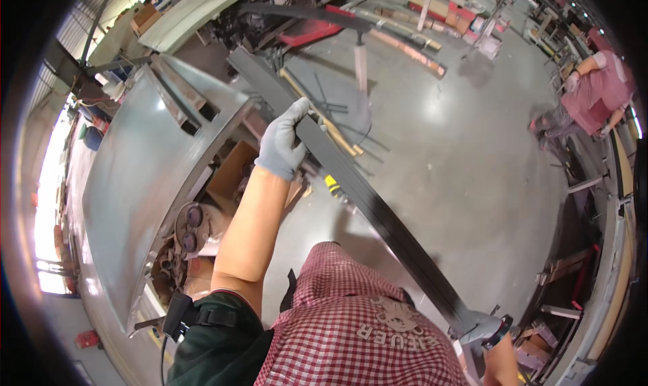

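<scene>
A long dark grey profile bar (385,214) slants across in front of me, from the upper left down to the lower right. My left hand (282,140), in a light grey glove, is closed around it towards its far part. There the bar shows a step, and I cannot tell whether it is one length or two. At the near end, my right hand (480,326), also gloved, grips the bar; part of its fingers is hidden. Left of the bar stands a metal-topped table (148,190), with two metal channels (179,92) lying on its far end.
Under the tabletop are a cardboard box (233,170) and assorted parts. Long strips (405,52) and a red tray (307,32) lie farther ahead. Another person (597,92) bends beside a long rack (621,217) on the right. Grey floor (472,183) lies between.
</scene>
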### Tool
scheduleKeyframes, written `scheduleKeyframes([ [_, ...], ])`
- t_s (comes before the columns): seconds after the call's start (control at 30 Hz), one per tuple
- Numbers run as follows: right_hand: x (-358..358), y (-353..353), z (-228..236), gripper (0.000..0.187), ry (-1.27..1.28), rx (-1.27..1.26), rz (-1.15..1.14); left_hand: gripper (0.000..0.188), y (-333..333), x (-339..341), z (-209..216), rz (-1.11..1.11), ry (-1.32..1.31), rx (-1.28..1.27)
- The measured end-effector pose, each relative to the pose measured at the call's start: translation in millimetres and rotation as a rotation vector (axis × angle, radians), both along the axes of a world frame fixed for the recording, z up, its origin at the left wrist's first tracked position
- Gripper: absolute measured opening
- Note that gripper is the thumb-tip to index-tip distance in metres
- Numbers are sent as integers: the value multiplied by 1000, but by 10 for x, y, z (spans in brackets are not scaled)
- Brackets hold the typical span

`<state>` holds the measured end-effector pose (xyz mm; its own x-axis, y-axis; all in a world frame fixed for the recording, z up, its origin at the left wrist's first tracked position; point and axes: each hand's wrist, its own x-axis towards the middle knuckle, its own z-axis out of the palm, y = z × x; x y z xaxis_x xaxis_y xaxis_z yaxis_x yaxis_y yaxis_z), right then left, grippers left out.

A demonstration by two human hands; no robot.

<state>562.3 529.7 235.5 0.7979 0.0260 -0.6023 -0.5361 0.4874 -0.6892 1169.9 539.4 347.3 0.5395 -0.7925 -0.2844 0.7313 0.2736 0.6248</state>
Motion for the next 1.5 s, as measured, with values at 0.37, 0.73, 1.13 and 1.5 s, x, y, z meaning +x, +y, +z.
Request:
scheduleKeyframes([
  [0.37, -310, -1168, 4, 68, -38, 116, -370, 14, -2806, -797, 376, -316, -180, -106],
  [0.73, -572, -3617, 849, 72, 110, 13, -641, 20, -7181, -1981, 377, -593, -105, -90],
  [1.13, -1326, -7539, 316, 66, -78, -39, -633, 29, -10723, -2655, 554, -564, -266, -130],
  [1.5, -1684, -12171, 653, 59, 96, -162, -359, 27, -14334, -2324, 627, -375, -224, -152],
])
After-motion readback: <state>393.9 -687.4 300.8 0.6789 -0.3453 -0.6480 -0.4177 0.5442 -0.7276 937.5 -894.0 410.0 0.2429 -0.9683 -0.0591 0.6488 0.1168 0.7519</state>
